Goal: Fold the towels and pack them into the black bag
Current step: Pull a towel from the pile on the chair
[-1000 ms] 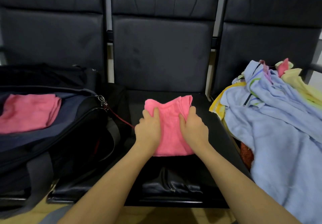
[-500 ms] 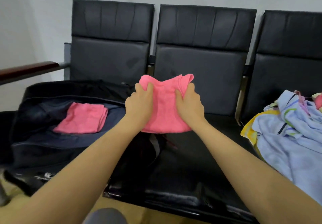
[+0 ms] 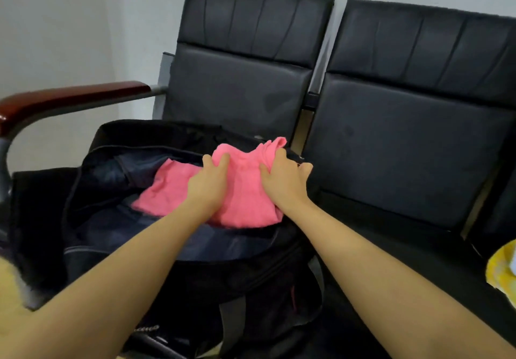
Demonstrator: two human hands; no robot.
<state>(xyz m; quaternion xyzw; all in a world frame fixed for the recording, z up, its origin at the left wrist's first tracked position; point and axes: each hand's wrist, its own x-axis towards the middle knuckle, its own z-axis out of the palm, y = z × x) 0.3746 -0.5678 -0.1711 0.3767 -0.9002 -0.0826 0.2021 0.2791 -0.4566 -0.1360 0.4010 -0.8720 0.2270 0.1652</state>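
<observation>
The black bag (image 3: 173,249) sits open on the leftmost seat of a row, its mouth wide, dark blue-grey lining showing inside, grey straps hanging down its near side; a folded pink towel (image 3: 164,188) lies flat inside it, toward the back, partly covered; a second pink towel (image 3: 245,188), folded into a thick pad, sits over the bag's right part, overlapping the first towel's right edge; its far corner sticks up, rumpled, above the bag's far rim; both hands grip it, one at each side; whether it rests on the first towel or is held above it cannot be told.
</observation>
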